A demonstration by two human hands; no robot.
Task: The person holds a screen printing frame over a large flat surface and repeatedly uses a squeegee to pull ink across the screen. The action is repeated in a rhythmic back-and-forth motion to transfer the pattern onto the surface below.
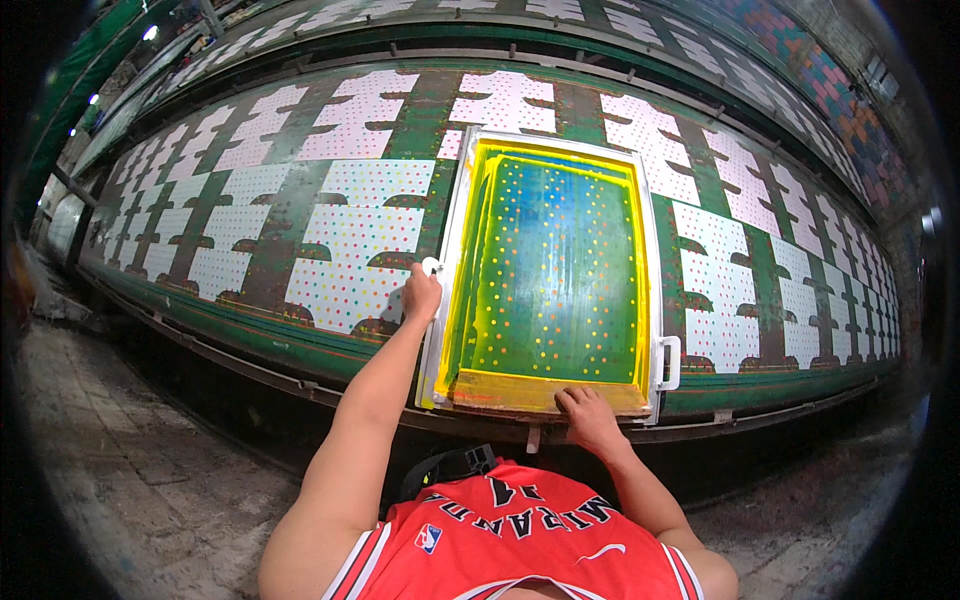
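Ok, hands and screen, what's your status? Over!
Left fingers on white handle. Right fingers on wooden squeegee, at printing screen's near edge. Nothing seen in the way.

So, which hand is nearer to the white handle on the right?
Right. The right hand is on the wooden bar, below and left of the white handle; the left hand is at the left edge of the frame.

A person's left hand [421,296] grips a white handle [432,266] on a framed screen [560,270], centre frame; the right hand [592,415] holds a brown bar [510,393] at lower centre, dotted pieces [350,275] lying left and right
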